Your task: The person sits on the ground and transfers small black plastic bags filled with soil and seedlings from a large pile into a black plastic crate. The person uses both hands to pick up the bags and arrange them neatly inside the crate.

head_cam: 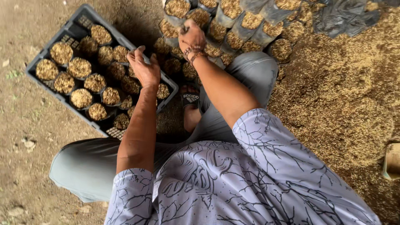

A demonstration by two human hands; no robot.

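Note:
My right hand (191, 38), with bead bracelets at the wrist, is closed around the top of a small black bag filled with tan husk (177, 9), at the near edge of a cluster of filled bags (233, 25). My left hand (143, 66) lies palm down with fingers apart on the right rim of a dark grey plastic crate (77, 26). It holds nothing. The crate holds several filled black bags (79, 67) standing upright in rows.
A wide heap of loose husk (346, 96) covers the ground on the right. Black plastic sheeting (346, 16) lies at the top right. My sandalled foot (191, 102) sits between crate and bags. A small box (391, 160) is at the right edge. Bare dirt (25, 137) lies left.

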